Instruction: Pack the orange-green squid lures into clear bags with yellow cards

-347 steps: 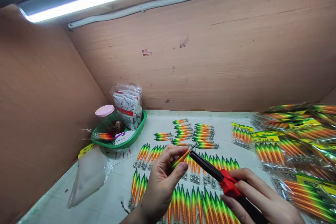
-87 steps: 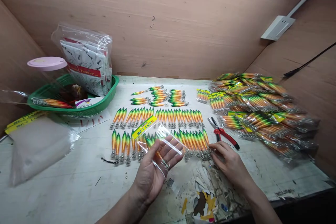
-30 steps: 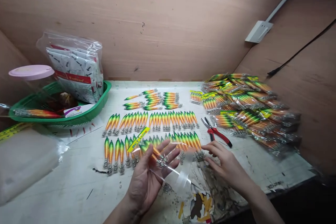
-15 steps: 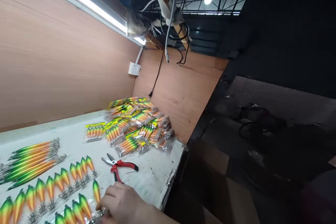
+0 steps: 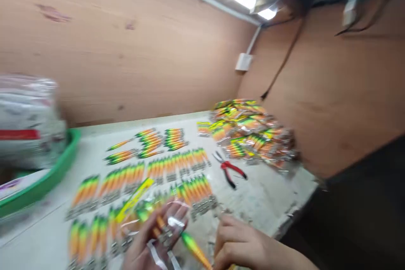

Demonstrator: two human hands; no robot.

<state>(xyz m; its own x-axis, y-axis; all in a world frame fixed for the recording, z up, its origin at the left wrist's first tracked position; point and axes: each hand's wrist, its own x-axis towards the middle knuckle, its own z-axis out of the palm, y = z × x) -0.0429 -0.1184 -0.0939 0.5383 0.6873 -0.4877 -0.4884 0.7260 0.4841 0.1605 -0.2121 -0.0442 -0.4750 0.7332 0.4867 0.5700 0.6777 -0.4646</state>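
The picture is smeared by head motion. My left hand (image 5: 152,244) lies palm up at the bottom edge and holds a clear bag (image 5: 171,221) with a yellow header strip (image 5: 134,199); a few orange-green lures show inside it. My right hand (image 5: 242,247) is curled just to the right, pinching the tail of one green-orange lure (image 5: 193,247) whose nose points at the bag's mouth. Rows of loose lures (image 5: 172,164) lie on the white table beyond both hands.
Red-handled pliers (image 5: 232,171) lie right of the rows. A heap of packed lure bags (image 5: 249,133) fills the far right corner. A green basket (image 5: 50,177) with a sachet bag (image 5: 28,118) stands at left. The table's edge (image 5: 284,228) drops off at right.
The view has swung back left from the dark room to the table. My left hand with the bag is in sight again, and my right hand now holds a lure at the bag.
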